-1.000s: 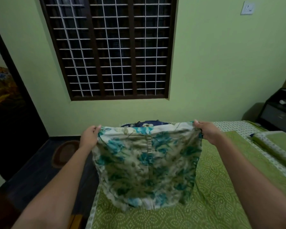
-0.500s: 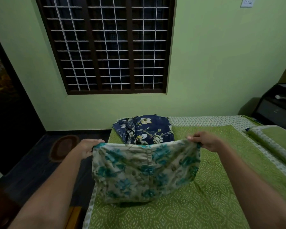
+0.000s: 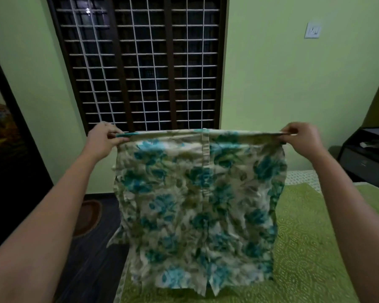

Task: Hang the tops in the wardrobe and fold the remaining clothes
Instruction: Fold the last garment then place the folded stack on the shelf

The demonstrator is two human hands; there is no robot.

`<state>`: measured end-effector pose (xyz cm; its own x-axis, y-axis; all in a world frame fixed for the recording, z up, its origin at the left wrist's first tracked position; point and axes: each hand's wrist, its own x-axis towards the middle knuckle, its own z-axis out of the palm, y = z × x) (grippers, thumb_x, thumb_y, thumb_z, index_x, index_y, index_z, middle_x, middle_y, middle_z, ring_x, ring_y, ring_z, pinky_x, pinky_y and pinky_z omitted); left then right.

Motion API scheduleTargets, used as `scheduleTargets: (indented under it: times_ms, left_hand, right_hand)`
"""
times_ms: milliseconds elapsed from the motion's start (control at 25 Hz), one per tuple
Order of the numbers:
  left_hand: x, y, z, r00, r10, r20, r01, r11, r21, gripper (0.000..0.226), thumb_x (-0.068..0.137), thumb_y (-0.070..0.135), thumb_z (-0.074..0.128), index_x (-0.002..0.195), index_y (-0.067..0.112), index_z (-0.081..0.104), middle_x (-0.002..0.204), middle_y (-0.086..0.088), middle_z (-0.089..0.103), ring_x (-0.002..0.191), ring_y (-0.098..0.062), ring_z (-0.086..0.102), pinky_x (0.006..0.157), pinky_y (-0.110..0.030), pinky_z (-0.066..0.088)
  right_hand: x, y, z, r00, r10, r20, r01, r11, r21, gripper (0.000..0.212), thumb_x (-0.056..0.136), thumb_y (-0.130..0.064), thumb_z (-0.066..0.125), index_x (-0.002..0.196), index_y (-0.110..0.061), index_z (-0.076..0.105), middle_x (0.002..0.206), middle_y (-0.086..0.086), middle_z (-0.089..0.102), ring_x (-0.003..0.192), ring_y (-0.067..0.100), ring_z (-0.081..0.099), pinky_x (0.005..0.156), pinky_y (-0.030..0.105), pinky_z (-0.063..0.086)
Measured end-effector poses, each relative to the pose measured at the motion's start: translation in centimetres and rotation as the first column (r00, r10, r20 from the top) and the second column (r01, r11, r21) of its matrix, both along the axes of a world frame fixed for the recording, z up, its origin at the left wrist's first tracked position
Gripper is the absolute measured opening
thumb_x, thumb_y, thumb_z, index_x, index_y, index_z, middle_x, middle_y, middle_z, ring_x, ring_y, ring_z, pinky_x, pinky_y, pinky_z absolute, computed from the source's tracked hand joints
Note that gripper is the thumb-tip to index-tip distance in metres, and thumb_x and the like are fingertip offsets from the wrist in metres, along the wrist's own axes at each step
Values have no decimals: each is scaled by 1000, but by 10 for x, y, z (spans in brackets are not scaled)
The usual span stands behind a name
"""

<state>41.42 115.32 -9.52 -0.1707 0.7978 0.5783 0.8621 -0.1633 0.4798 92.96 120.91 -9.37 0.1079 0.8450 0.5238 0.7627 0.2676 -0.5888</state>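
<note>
A cream garment with teal and olive flowers (image 3: 197, 204) hangs in the air in front of me, stretched flat. My left hand (image 3: 102, 138) pinches its upper left corner and my right hand (image 3: 300, 137) pinches its upper right corner. Its top edge is level and taut between the two hands. The lower hem dangles just above the green patterned bedspread (image 3: 302, 248). The garment hides whatever lies on the bed behind it.
A barred window (image 3: 140, 62) fills the wall ahead. A dark cabinet (image 3: 368, 156) stands at the right beside the bed. On the dark floor at the left lies a brown oval mat (image 3: 87, 217), near a dark doorway (image 3: 7, 162).
Both hands have lifted the floral garment from low over the bed up to chest height and pulled it wider. It now covers the blue floral clothing seen on the bed half a second ago.
</note>
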Motion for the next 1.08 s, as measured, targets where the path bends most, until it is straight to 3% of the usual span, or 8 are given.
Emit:
scheduleTargets:
  times_ms: [120, 240, 320, 440, 560, 680, 880, 1080]
  left_hand:
    - [5, 7, -26, 781, -64, 622, 207, 965, -161, 8, 87, 17, 67, 84, 10, 66, 83, -6, 65, 86, -23, 59, 67, -25, 47]
    - [15, 2, -46, 508, -79, 858, 243, 968, -55, 8, 90, 19, 64, 84, 14, 63, 70, 3, 70, 86, -23, 61, 67, -29, 50]
    - [19, -17, -24, 385, -182, 905, 223, 970, 101, 9, 89, 20, 62, 85, 13, 66, 66, 6, 71, 80, -20, 63, 64, -29, 54]
    - [26, -63, 27, 164, -568, 807, 196, 820, 537, 16, 81, 25, 60, 72, 21, 73, 69, 6, 71, 67, -10, 67, 62, -24, 57]
    - [84, -96, 72, 245, -744, 622, 322, 667, 672, 22, 84, 26, 55, 69, 27, 71, 64, 12, 66, 60, -3, 62, 63, -23, 54]
    - [174, -85, 89, 414, -636, 651, 446, 766, 463, 35, 95, 5, 46, 66, 20, 58, 45, 16, 59, 45, 6, 54, 66, -19, 44]
    - [215, -45, 64, 45, -712, 701, 698, 525, 488, 26, 58, 34, 86, 76, 19, 74, 78, 1, 69, 71, -11, 63, 68, -23, 55]
    - [219, -48, 56, 12, -705, 709, 752, 474, 458, 25, 76, 12, 69, 100, 8, 68, 91, -4, 70, 87, -17, 65, 79, -27, 57]
  right_hand:
    - [-4, 7, -19, 999, -10, -48, 1, 982, -190, 20, 78, -22, 77, 84, -6, 67, 77, 9, 63, 75, 27, 57, 61, 29, 38]
    - [-11, -9, -31, 910, 34, -414, -130, 970, -206, 25, 74, -26, 79, 77, -5, 65, 76, 8, 59, 75, 22, 54, 61, 31, 45]
    - [-5, -30, -16, 634, 229, -739, -365, 931, -25, 26, 67, -26, 79, 77, -7, 65, 77, 6, 61, 75, 18, 59, 63, 24, 55]
    - [21, -46, 11, 327, 560, -761, -493, 789, 368, 22, 61, -34, 78, 77, -21, 72, 75, -2, 67, 68, 10, 63, 66, 22, 55]
    - [-5, -36, 39, 252, 633, -732, -495, 735, 464, 41, 71, -40, 81, 96, -11, 64, 93, 18, 61, 82, 30, 60, 87, 50, 50]
    - [-96, -54, 62, 212, 696, -687, -633, 633, 445, 26, 54, -34, 86, 73, -21, 73, 71, 1, 67, 63, 13, 62, 66, 28, 55]
    - [-160, -82, 73, 104, 781, -616, -775, 451, 442, 16, 52, -27, 83, 63, -20, 74, 72, -3, 71, 64, 8, 67, 60, 19, 54]
    - [-152, -78, 60, 173, 695, -698, -812, 502, 298, 15, 66, -23, 76, 70, -15, 63, 71, 3, 67, 59, 15, 65, 56, 23, 54]
